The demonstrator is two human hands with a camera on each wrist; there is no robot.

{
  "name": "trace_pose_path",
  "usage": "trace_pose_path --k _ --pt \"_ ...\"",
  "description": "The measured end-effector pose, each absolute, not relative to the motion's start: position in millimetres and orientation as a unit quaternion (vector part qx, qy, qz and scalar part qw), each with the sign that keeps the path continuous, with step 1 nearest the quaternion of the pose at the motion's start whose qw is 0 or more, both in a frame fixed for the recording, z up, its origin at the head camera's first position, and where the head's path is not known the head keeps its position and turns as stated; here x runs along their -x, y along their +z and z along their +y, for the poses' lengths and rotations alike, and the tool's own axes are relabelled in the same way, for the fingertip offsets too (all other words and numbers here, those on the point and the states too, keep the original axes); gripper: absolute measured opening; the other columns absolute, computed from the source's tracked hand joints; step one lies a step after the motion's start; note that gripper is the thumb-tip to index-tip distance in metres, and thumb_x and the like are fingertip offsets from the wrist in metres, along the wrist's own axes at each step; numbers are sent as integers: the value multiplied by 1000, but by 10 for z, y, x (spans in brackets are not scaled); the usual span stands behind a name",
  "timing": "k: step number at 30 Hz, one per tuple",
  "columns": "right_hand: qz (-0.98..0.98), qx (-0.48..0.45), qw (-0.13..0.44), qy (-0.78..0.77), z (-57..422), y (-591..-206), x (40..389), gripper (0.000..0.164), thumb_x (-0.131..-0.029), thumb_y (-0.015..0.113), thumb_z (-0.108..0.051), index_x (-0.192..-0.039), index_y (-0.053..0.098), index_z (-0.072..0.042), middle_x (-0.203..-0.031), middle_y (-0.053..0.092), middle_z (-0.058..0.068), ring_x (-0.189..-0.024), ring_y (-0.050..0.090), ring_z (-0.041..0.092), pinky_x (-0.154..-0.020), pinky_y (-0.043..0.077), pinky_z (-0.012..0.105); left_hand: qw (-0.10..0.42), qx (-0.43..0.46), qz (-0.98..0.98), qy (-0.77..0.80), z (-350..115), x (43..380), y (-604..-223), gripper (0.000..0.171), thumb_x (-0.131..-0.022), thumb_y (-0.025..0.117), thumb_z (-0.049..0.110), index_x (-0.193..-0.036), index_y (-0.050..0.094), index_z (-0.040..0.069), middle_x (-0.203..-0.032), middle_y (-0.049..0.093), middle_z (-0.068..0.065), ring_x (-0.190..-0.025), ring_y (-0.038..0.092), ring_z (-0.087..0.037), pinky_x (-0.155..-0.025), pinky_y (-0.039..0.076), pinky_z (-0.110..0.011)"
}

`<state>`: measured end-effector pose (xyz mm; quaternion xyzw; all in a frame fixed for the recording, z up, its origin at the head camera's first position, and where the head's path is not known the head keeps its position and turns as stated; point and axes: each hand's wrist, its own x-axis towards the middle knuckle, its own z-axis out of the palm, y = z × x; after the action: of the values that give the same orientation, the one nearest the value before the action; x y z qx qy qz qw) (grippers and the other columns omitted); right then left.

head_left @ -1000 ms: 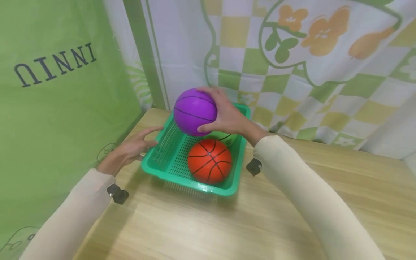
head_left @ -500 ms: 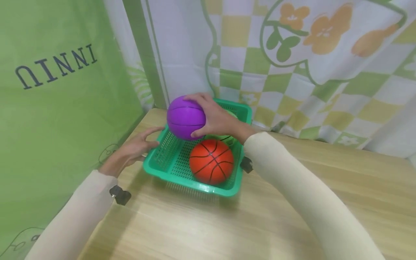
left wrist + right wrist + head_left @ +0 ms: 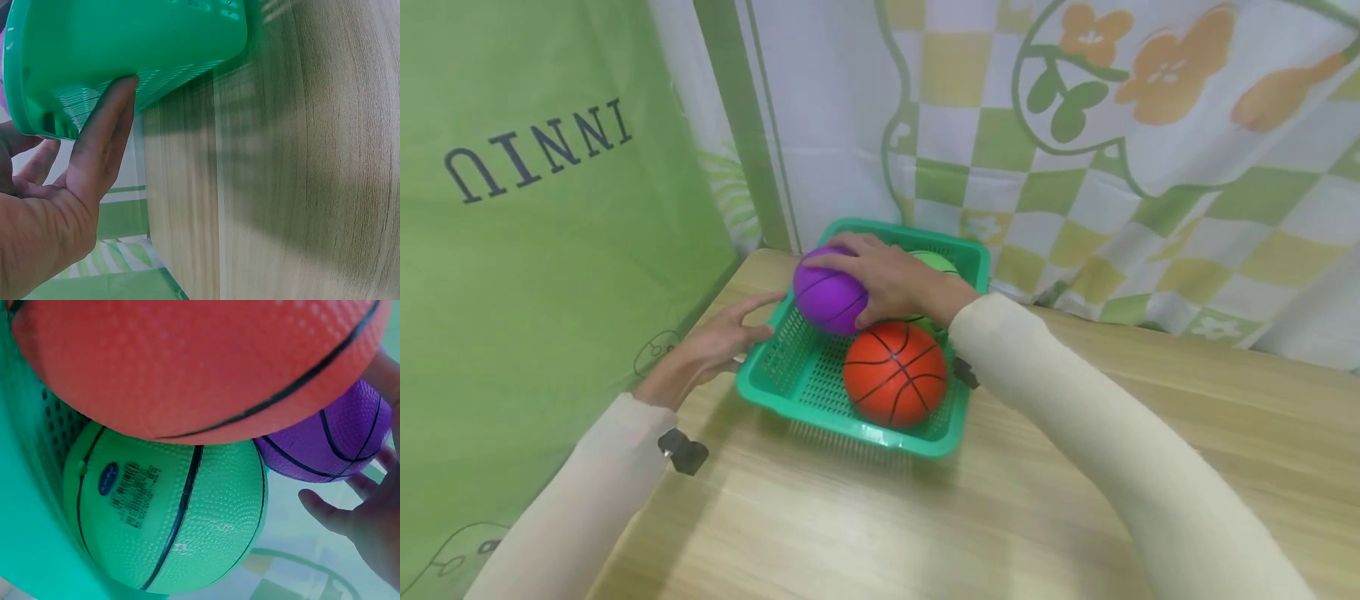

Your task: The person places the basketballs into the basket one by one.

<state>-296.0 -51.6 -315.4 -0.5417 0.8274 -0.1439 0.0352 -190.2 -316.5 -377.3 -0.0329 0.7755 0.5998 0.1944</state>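
Note:
In the head view my right hand (image 3: 891, 275) spans the purple basketball (image 3: 827, 292), fingers over its top and thumb at its near right side. The right wrist view shows one finger of that hand (image 3: 375, 519) clear of the ball. The ball is at the far left part of the green mesh basket (image 3: 850, 427). Inside the basket are an orange-red basketball (image 3: 895, 375) and a green basketball (image 3: 169, 512), largely covered by my right hand in the head view. My left hand (image 3: 718, 337) is at the basket's left side, straight fingers against its outer wall (image 3: 137, 37).
The basket stands on a wooden table (image 3: 1075, 467) near its left edge. A green cloth (image 3: 550, 275) with lettering hangs at left, and a checked, flowered curtain (image 3: 1075, 208) hangs behind. A small black device (image 3: 683, 452) is at the left cuff.
My right hand has brought the purple basketball left and lower into the basket, and the ball has turned. The left hand has stayed by the basket's side.

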Motion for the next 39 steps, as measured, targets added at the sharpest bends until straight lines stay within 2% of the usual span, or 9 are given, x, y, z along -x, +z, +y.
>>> trace_pose_path --k 5,8,11,15,18,25,33,39 --pt "830 546 35 -108 -545 -3143 2986 92 -72 92 -23 -150 43 -26 -155 34 6 -141 30 31 -106 38 57 195 33 774 601 -3166 1902 -3773 66 -105 46 12 -162 16 26 -146 37 -28 -115 56 -41 -88 55 -53" --pt "831 547 36 -89 -542 -3124 2987 89 -74 91 -24 -150 45 -26 -159 26 10 -143 25 34 -107 36 58 196 38 767 610 -3166 1906 -3775 66 -105 45 11 -162 16 25 -138 44 -29 -107 61 -38 -85 57 -52" --pt "832 549 34 -70 -539 -3095 2978 81 -79 87 -29 -149 47 -28 -158 22 13 -140 26 34 -106 39 55 196 43 765 612 -3165 1909 -3776 66 -105 45 11 -162 15 25 -133 49 -29 -102 63 -35 -84 57 -52" --pt "836 546 30 -50 -544 -3043 2976 67 -88 79 -33 -149 50 -32 -150 32 12 -132 34 31 -102 45 47 196 39 765 612 -3163 1918 -3777 66 -105 45 11 -162 15 26 -131 51 -28 -101 63 -35 -85 57 -51" --pt "835 547 37 -44 -567 -3008 2977 63 -91 75 -30 -149 50 -30 -145 39 9 -129 39 28 -102 46 44 197 38 766 611 -3171 1923 -3781 67 -105 46 12 -162 15 26 -133 50 -28 -104 62 -36 -85 57 -51" --pt "839 539 55 -50 -637 -2986 2994 66 -87 80 -26 -147 50 -25 -141 46 6 -128 44 27 -104 44 44 199 38 765 611 -3193 1924 -3782 66 -105 45 11 -162 15 28 -136 47 -28 -107 60 -37 -87 56 -51" --pt "835 541 95 -26 -737 -3014 3031 67 -88 80 -25 -148 51 -22 -147 44 9 -133 42 31 -108 41 46 201 36 752 627 -3202 1926 -3781 66 -106 44 10 -162 15 27 -146 38 -26 -117 55 -42 -88 55 -52" --pt "832 541 124 -20 -791 -3025 3092 65 -89 78 -22 -148 51 -23 -150 43 8 -135 41 31 -109 39 46 206 42 747 630 -3209 1941 -3791 66 -106 44 10 -162 14 28 -145 41 -26 -116 57 -41 -88 56 -52"
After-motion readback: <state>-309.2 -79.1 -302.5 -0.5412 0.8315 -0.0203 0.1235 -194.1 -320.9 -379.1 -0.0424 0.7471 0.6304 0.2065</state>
